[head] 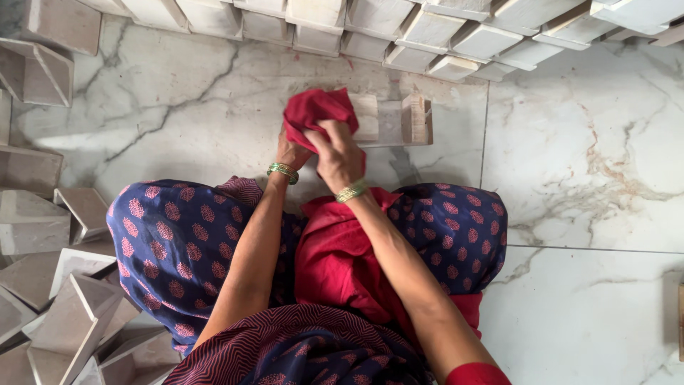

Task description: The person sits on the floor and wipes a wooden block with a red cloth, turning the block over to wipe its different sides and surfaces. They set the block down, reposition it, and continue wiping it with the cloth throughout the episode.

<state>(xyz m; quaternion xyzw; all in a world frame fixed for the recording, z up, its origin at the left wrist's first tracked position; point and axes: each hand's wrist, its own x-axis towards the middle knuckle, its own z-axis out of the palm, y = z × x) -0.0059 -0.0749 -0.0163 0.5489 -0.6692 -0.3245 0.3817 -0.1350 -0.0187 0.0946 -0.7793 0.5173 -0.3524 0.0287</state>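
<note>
I sit on a marble floor with my knees spread. A pale wooden tray-like piece (399,121) lies on the floor in front of me. A red cloth (317,109) is bunched over its left end. My right hand (337,153) presses on the cloth from above, fingers closed on it. My left hand (288,153) sits just left of it, partly hidden under the cloth, at the tray's left end. Both wrists wear green and gold bangles.
Rows of pale box-shaped pieces (427,32) line the far edge of the floor. More of them lie heaped at my left (64,299). White marble floor (591,178) stretches to the right. My patterned blue clothing (178,242) covers my knees.
</note>
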